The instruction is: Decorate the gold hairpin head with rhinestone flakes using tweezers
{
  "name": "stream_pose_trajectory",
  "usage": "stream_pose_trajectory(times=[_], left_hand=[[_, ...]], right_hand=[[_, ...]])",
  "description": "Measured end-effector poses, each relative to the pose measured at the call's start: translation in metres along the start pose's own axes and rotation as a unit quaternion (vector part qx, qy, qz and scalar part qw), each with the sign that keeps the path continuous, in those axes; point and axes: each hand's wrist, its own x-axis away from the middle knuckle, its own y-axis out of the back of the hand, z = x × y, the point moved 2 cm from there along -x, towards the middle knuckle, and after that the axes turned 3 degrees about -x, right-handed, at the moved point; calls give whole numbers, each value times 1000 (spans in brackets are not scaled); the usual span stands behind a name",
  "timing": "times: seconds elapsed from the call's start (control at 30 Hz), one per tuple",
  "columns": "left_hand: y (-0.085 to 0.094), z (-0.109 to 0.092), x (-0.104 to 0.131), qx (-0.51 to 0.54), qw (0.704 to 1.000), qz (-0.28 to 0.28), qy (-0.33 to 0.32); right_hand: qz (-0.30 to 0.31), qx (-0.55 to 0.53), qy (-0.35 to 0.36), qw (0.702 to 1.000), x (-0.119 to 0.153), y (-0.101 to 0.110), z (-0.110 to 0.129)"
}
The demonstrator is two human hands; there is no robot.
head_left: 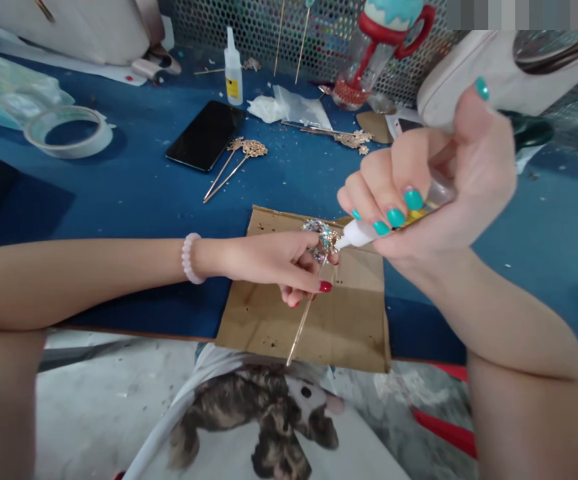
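Note:
Pinched in my left hand (289, 263) is a gold hairpin (299, 328), its long prongs slanting down toward the cardboard's front edge. The hairpin's ornate head carries colourful shiny rhinestones (319, 230) and is partly covered by my fingers. My right hand (433, 180) is wrapped round a glue bottle (361, 233), tilted so that its white nozzle meets or nearly meets the ornament; I cannot tell whether they touch. Beneath both lies a brown cardboard sheet (353, 327) with small dark specks.
Behind the cardboard are gold hairpins (253, 148), a black phone (206, 135) and a second glue bottle (233, 73). More ornaments (353, 139) lie beside a plastic bag (303, 110). A tape roll (69, 150) rests at left; a red-handled cup (363, 60) stands by the mesh panel (209, 27).

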Motion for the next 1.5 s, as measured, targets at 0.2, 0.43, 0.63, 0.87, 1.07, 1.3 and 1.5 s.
stream_pose_trajectory(times=[0.2, 0.43, 0.63, 0.87, 1.07, 1.3, 1.5], left_hand=[[-2, -2, 1, 0, 1000, 8, 1], [-2, -3, 1, -8, 1000, 8, -2], [-1, -1, 0, -9, 1000, 16, -13], [-1, -1, 1, -6, 1000, 16, -16], [-1, -1, 1, -3, 1000, 12, -14], [0, 1, 0, -10, 1000, 19, -20], [0, 0, 0, -14, 1000, 24, -15]], right_hand=[[-18, -19, 1, 1000, 0, 4, -7], [10, 41, -29, 999, -1, -2, -3], [51, 66, -18, 996, -3, -3, 3], [26, 82, -45, 995, -1, -9, 8], [34, 96, -57, 993, 1, -10, 10], [65, 97, -64, 991, 0, -9, 10], [93, 113, -44, 988, 5, -12, 12]])
